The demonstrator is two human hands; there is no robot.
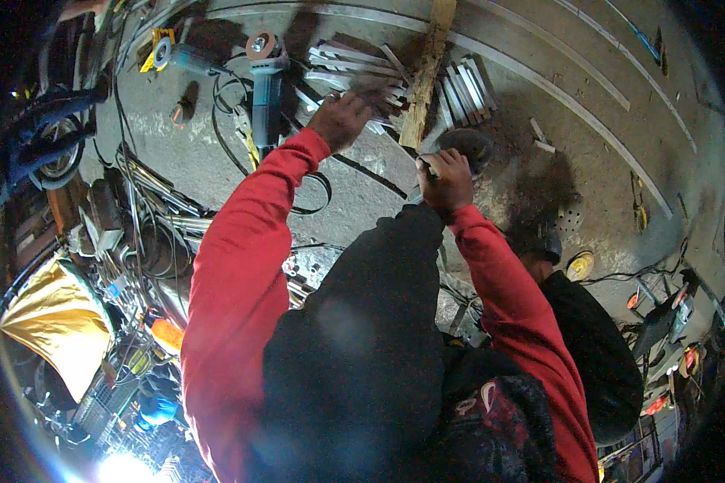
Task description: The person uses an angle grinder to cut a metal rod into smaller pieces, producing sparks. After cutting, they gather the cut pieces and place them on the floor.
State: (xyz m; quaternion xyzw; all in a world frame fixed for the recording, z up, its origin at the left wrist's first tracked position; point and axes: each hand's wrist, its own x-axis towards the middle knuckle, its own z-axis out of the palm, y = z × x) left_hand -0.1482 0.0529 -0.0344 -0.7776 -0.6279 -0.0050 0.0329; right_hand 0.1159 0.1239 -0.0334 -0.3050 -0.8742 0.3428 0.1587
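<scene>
My right hand [447, 179] is closed round the body of an angle grinder, mostly hidden under my palm and knee. Its dark round disc [469, 146] shows just past my fingers. My left hand [342, 121] is curled at the near edge of a pile of short, pale metal bars [350, 63]; what its fingers hold, if anything, is hidden. Between my hands and beyond them, a wooden plank [428, 72] lies lengthwise. On its right side, more short metal bars [466, 92] sit side by side.
A second angle grinder [267, 97] stands left of my left hand, and another [193, 58] lies farther left. Long metal strips [572, 101] curve across the floor at right. Cables [125, 88] run along the left. A yellow cloth [60, 322] and a yellow disc [580, 266] lie nearer.
</scene>
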